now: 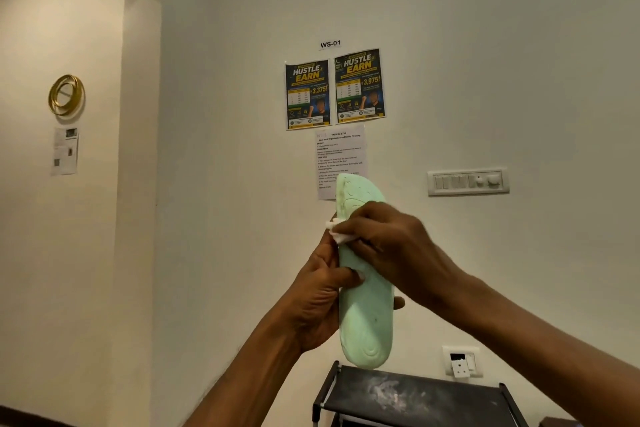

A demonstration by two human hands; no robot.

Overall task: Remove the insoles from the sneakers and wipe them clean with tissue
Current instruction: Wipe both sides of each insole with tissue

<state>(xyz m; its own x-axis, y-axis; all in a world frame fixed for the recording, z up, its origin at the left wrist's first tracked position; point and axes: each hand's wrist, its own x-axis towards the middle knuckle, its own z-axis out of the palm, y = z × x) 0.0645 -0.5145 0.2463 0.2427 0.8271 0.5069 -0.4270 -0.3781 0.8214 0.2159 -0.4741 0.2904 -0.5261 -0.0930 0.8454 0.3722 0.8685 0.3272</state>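
Risk: the tissue [337,234] is a small wad and could slip or shred if I press hard, and the insole [363,308] could flex out of my grip. The insole is upright in the air above the shoe rack [415,395]. My left hand [320,295] is wrapped round its middle, and my right hand [388,239] pinches the tissue against its upper edge.

Most of the tissue [337,234] is tucked under the right hand [391,239], which also covers the insole [367,315] across its middle. The far sheet [341,156] has print too small to read. The near rack [415,395] runs off the bottom edge.
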